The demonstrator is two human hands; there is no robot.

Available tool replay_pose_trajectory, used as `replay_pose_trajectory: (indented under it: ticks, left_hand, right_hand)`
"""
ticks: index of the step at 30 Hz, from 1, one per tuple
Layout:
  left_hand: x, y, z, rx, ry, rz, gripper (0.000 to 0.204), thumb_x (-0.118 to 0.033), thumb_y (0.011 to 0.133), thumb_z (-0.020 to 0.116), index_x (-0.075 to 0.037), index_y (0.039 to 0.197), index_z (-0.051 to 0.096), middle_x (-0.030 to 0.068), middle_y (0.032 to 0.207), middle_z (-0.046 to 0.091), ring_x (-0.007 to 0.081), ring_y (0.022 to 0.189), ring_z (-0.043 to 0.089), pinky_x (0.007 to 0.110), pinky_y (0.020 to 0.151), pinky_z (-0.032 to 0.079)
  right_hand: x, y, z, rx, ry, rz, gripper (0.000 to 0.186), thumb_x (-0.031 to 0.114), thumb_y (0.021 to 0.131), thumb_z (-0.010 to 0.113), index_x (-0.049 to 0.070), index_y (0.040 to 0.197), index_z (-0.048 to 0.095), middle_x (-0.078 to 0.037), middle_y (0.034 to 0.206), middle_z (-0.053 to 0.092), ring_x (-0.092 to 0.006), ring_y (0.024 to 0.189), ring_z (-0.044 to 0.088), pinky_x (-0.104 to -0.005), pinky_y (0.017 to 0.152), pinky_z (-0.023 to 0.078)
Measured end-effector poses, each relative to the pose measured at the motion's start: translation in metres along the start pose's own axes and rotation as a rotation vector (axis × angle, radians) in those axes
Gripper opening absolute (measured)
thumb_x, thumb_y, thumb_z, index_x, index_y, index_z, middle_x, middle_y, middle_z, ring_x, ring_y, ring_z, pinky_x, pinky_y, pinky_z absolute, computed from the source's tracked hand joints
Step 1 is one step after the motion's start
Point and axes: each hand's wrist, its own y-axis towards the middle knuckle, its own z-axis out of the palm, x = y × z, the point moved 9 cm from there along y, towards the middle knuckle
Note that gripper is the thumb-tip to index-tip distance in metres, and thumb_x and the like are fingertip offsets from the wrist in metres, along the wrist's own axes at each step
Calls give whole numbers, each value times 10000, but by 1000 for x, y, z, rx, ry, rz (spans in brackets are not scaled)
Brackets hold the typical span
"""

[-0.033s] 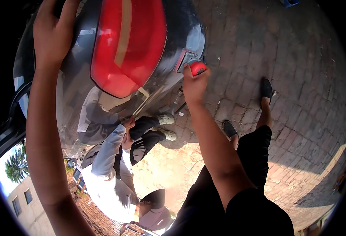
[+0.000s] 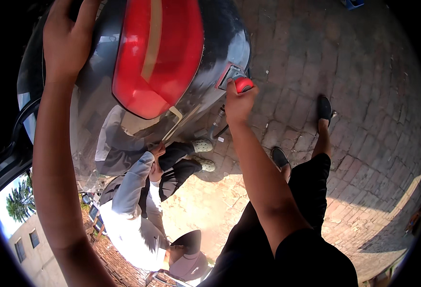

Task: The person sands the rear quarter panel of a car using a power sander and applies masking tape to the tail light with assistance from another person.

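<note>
At the right edge of a dark car body panel [image 2: 100,86], my right hand [image 2: 239,103] is closed on the red round knob of a hand sanding block [image 2: 243,85]. The block's flat grey plate with a reddish edge lies against the panel. My left hand [image 2: 68,45] lies on the car at the upper left, thumb and fingers apart, with the fingertips cut off by the top of the view. Between my hands is a red tail light [image 2: 177,52] with a tan strip of tape [image 2: 151,43] running down it.
A person in a white top [image 2: 126,234] and dark cap crouches at lower left, holding a thin bent tan strip [image 2: 173,126] against the panel. A hose fitting [image 2: 216,122] hangs beside my right wrist. Brick paving [image 2: 363,119] lies under my feet; a blue object [image 2: 353,4] is at top right.
My right hand and the sanding block have shifted slightly right and down along the panel's edge. The left hand stays on the car; the crouching person looks the same.
</note>
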Motion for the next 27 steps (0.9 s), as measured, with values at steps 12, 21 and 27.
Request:
replay_pose_trajectory:
  ticks: [12, 21, 27]
  left_hand:
    - [20, 2, -8, 23, 36, 27, 316, -230, 1051, 618, 22, 1233, 677, 172, 1172, 691, 295, 1140, 665, 367, 1021, 499]
    - [-3, -6, -10, -62, -56, 95, 306, -236, 1069, 618, 17, 1227, 685, 140, 1147, 699, 255, 1124, 668, 346, 1019, 494]
    - [6, -10, -3, -5, -69, -41, 321, -250, 1064, 624, 24, 1220, 685, 149, 1130, 699, 262, 1123, 668, 351, 1021, 493]
  right_hand:
    - [-40, -54, 10, -54, 182, 199, 555, 246, 938, 851, -26, 1278, 507, -149, 1074, 617, -256, 966, 624, -390, 936, 509]
    - [-52, -66, 18, 49, 136, 103, 657, 265, 944, 844, -40, 1369, 446, -225, 1231, 594, -301, 1115, 623, -402, 989, 497]
    - [-35, -95, 17, -5, 130, 16, 625, 262, 953, 841, -36, 1329, 441, -185, 1170, 585, -268, 992, 637, -392, 914, 525]
